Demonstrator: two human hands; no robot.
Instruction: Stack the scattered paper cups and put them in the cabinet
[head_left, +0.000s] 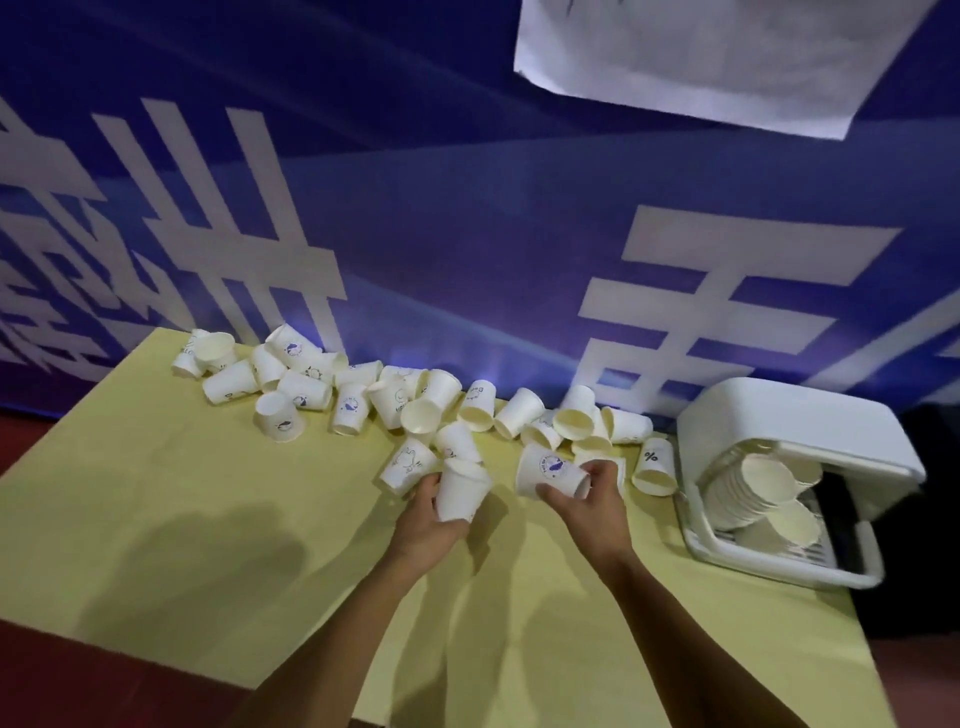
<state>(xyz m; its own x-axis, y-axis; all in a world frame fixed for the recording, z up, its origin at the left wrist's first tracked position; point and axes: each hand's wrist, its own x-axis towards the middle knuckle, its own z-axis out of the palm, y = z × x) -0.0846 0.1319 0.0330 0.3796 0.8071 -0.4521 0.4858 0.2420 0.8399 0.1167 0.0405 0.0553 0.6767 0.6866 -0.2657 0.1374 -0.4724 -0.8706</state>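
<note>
Several white paper cups (358, 400) lie scattered along the far side of a yellow table (182, 519). My left hand (431, 525) grips an upright cup (461, 492) in front of the pile. My right hand (592, 501) grips another cup (550, 470) lying on its side, its printed blue mark facing up. At the table's right end stands a small white cabinet (789, 415) with its door open; stacks of cups (753, 488) lie inside it.
A blue banner with large white characters (467, 234) hangs right behind the table. A white sheet (701, 52) hangs at the top. The near half of the table holds only shadows. A lone cup (655, 466) lies between the pile and the cabinet.
</note>
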